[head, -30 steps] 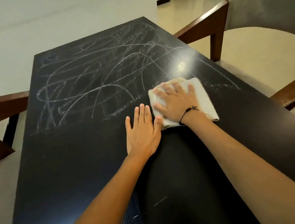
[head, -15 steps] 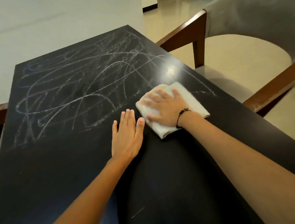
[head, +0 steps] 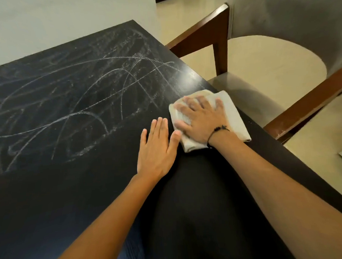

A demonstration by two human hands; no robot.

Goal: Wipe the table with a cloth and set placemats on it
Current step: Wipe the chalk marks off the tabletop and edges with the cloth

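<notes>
white folded cloth (head: 232, 115), soft and light by its look, lies near the right edge of the black bench (head: 51, 193), pressed flat under the spread right hand (head: 201, 120); the left hand (head: 157, 149) rests flat just beside it. chalk scribbles (head: 77, 106) cover the far left; likely best worked palm-down.

No readable text, labels, brands or numbers; only illegible white chalk scribbles (head: 82, 98) on the black table (head: 51, 193).
</notes>
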